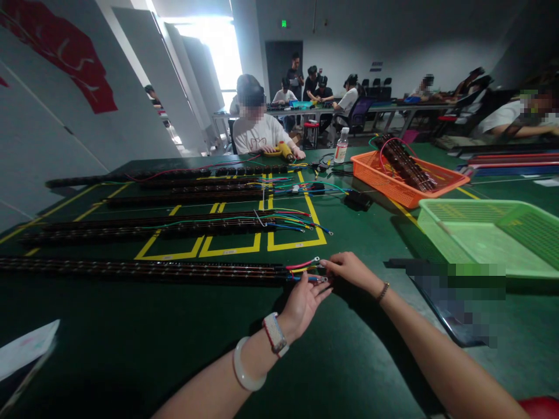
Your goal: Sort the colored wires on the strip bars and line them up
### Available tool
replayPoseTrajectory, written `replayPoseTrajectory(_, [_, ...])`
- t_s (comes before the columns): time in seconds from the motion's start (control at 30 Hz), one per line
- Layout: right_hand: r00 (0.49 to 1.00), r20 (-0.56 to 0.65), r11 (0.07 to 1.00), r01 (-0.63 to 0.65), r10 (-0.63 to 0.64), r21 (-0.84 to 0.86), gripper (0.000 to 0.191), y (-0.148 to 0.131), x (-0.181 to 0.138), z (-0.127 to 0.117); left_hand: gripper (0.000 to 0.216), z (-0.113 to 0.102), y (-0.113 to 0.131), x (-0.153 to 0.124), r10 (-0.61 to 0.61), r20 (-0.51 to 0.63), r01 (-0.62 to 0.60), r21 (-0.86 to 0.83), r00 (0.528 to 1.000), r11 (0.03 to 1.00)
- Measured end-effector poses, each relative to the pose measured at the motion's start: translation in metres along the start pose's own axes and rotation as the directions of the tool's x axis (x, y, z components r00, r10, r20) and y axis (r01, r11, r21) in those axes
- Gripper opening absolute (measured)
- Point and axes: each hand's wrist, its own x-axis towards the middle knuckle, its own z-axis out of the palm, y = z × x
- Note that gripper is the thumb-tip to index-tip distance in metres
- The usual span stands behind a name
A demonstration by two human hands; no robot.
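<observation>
A long black strip (144, 270) lies across the green table in front of me, with short coloured wires (305, 269) sticking out of its right end. My left hand (303, 302), with a watch and a white bangle on the wrist, reaches to those wire ends, fingers stretched toward them. My right hand (349, 269) comes in from the right and pinches the wire tips at the strip's end. Both hands meet at the same spot.
Several more black strips with wires (174, 224) lie farther back over yellow floor-tape marks. An orange basket (395, 174) holds strips; a green basket (489, 235) stands at right. A person across the table holds a yellow tool (282, 151). Others sit at far tables.
</observation>
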Motion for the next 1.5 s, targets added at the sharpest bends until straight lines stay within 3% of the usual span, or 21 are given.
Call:
replayPoseTrajectory(0.2, [0.994,0.034,0.994,0.105,-0.105,0.004,0.048,-0.004,-0.003,-0.010,0.038,0.000,0.002,0.000,-0.027,0.038,0.027,0.000,0.999,1.000])
replayPoseTrajectory(0.37, [0.958,0.220,0.983,0.180,-0.184,0.041,0.049,-0.011,-0.007,-0.008,0.038,0.003,0.003,-0.001,-0.028,0.022,0.029,-0.026,0.999,0.999])
replayPoseTrajectory(0.43, [0.954,0.235,0.982,0.183,-0.188,0.045,0.050,-0.013,-0.008,-0.006,0.038,0.004,0.003,-0.001,-0.033,0.019,0.033,-0.028,0.999,0.999])
replayPoseTrajectory(0.63, [0.984,0.123,0.991,0.130,-0.131,0.020,0.047,-0.010,-0.005,0.000,0.046,0.001,0.001,0.000,-0.064,0.067,0.059,0.061,0.996,0.996])
replayPoseTrajectory(0.83, [0.998,-0.052,0.982,0.025,-0.035,-0.188,0.040,-0.008,-0.002,0.008,0.038,0.002,-0.004,-0.007,-0.154,0.144,0.094,0.360,0.978,0.928])
replayPoseTrajectory(1.0, [0.986,-0.154,0.961,0.017,-0.061,-0.275,0.031,-0.006,0.000,0.016,0.032,0.005,-0.004,-0.009,-0.129,0.143,0.060,0.405,0.981,0.912])
replayPoseTrajectory(1.2, [0.965,-0.187,0.983,0.182,-0.182,-0.017,0.032,-0.009,0.001,0.006,0.030,0.003,-0.004,-0.007,-0.128,0.164,0.057,0.380,0.978,0.923])
replayPoseTrajectory(1.3, [0.932,-0.199,0.953,0.298,-0.304,-0.059,0.037,-0.016,0.003,0.008,0.028,0.003,-0.005,-0.007,-0.126,0.174,0.050,0.389,0.977,0.920])
replayPoseTrajectory(1.5, [0.924,-0.030,0.909,0.369,-0.381,-0.192,0.030,-0.021,0.012,0.027,0.031,-0.001,-0.005,-0.005,-0.124,0.186,0.051,0.355,0.975,0.934])
